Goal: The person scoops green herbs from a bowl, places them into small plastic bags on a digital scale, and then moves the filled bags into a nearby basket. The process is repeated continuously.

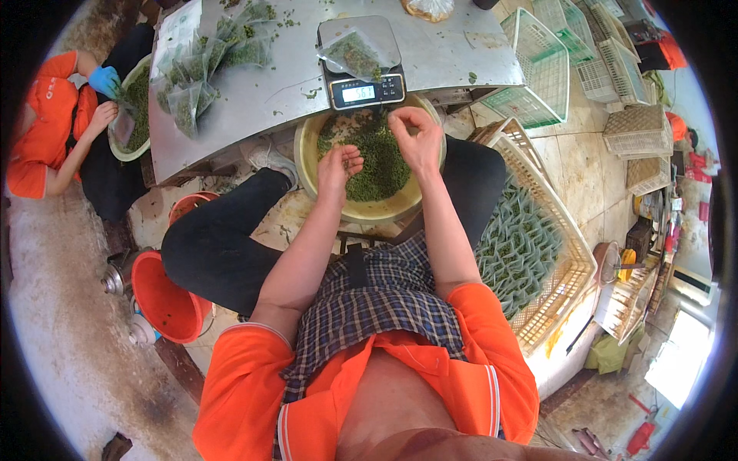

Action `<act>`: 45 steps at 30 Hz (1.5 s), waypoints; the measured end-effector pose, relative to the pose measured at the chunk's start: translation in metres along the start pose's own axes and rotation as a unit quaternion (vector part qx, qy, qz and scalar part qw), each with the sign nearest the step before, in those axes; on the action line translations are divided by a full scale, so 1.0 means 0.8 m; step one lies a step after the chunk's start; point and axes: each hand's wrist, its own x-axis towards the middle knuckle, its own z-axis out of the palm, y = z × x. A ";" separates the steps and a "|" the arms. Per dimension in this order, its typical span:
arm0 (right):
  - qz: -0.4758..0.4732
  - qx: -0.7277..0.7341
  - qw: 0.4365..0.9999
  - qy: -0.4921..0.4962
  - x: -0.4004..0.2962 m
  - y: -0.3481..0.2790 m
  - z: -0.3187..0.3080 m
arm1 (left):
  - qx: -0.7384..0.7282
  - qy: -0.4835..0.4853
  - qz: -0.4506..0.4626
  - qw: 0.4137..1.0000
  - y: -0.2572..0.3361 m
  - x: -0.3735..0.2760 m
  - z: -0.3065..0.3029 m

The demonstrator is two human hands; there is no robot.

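Observation:
My left hand (339, 171) is above the left part of a round yellowish basin (369, 214), its curled fingers around a few small green peppercorn-like berries. My right hand (414, 137) hovers over the basin's right side, thumb and fingertips close together; whether they pinch anything is too small to tell. Loose green berries (377, 164) cover much of the basin's bottom. Just beyond my hands, a digital scale (366, 92) stands at the metal table's edge with its display lit. On its pan lies a clear plastic bag of green berries (353, 53).
More filled bags (193, 86) lie on the metal table (277, 95). At my right, a plastic crate (568, 288) holds many bags. Red buckets (167, 299) stand at my left. A co-worker (52, 127) sits far left by another basin (124, 154). Empty crates (536, 69) stand right.

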 end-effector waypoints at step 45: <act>-0.062 -0.287 0.901 -0.319 -0.040 -0.115 -0.082 | 0.406 -0.169 0.321 0.839 0.030 -0.005 0.029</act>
